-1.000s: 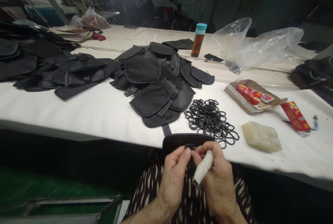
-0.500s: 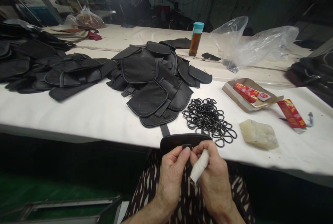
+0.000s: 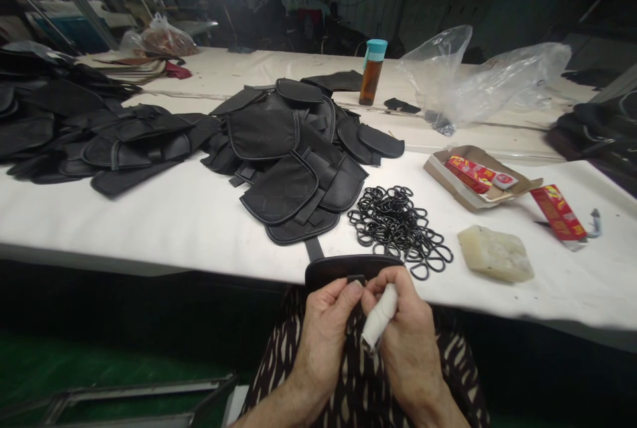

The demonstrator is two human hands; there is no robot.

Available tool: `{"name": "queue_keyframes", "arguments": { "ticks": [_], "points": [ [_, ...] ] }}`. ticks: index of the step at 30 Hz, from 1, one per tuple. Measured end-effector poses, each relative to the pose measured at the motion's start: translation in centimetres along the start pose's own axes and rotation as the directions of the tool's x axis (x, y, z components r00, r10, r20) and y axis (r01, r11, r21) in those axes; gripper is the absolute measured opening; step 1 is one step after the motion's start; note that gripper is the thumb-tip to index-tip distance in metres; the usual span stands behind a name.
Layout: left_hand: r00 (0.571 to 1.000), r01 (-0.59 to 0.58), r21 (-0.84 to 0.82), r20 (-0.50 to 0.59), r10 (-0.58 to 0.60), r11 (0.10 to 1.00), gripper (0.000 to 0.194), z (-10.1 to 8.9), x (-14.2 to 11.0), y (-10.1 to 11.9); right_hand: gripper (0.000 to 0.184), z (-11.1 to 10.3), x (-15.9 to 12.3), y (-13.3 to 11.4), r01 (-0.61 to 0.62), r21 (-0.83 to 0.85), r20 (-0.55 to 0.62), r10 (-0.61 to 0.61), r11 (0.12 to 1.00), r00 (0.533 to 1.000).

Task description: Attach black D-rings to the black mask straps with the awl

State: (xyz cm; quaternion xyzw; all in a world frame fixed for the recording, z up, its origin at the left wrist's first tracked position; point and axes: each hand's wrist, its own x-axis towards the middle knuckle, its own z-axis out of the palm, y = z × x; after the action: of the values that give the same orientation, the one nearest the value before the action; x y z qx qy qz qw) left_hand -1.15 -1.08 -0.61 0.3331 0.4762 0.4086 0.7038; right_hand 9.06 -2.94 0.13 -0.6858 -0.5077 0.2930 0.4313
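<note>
A black padded leather-like piece (image 3: 331,270) with stitched edging rests at the table's front edge, partly over the lap. My left hand (image 3: 326,332) pinches a short black strap loop (image 3: 355,279) on it between thumb and index finger. Close beside it, my right hand (image 3: 411,335) is closed around a white-wrapped handle-like thing (image 3: 381,315) with a dark metallic lower end. The right thumb and fingertips meet near the strap; whether they also grip it is hidden. A heap of black metal D-rings (image 3: 398,225) lies just beyond the right hand.
Black sewn pieces (image 3: 263,133) are piled ahead, with more at left (image 3: 139,133). To the right are a yellowish block (image 3: 495,254), an open carton (image 3: 448,182) and a red box (image 3: 558,214). Farther back stand a bottle (image 3: 372,73) and clear plastic bags (image 3: 507,79).
The view has shifted slightly. Both hands keep the same hold at the strap, with hardly any movement.
</note>
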Motion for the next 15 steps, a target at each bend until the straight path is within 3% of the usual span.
{"name": "queue_keyframes", "arguments": {
  "ticks": [6, 8, 11, 13, 15],
  "points": [
    [1.0, 0.013, -0.056, 0.014, -0.012, 0.998, 0.028, -0.3, 0.5, 0.3, 0.011, -0.7, -0.6, 0.0, 0.033, 0.053, 0.044, -0.035, 0.998, 0.998],
    [0.999, 0.034, -0.075, 0.02, -0.032, 0.997, 0.027, -0.3, 0.6, 0.6, 0.007, -1.3, -0.7, 0.5, 0.129, -0.005, -0.05, -0.129, 0.992, 0.99],
    [0.995, 0.102, -0.121, 0.008, -0.102, 0.987, 0.026, -0.2, 0.5, 1.2, 0.013, -2.2, 0.0, 1.1, 0.287, -0.11, -0.26, -0.306, 0.952, 0.916],
    [0.989, 0.146, -0.15, 0.011, -0.146, 0.978, 0.025, -0.3, 0.4, 1.6, 0.015, -2.5, 0.9, 1.4, 0.274, -0.054, -0.21, -0.279, 0.96, 0.937],
    [0.984, 0.18, -0.162, 0.018, -0.18, 0.97, 0.024, -0.4, 0.3, 1.8, 0.01, -2.4, 1.9, 1.4, 0.168, 0.086, -0.082, -0.161, 0.982, 0.984]
  ]
}}
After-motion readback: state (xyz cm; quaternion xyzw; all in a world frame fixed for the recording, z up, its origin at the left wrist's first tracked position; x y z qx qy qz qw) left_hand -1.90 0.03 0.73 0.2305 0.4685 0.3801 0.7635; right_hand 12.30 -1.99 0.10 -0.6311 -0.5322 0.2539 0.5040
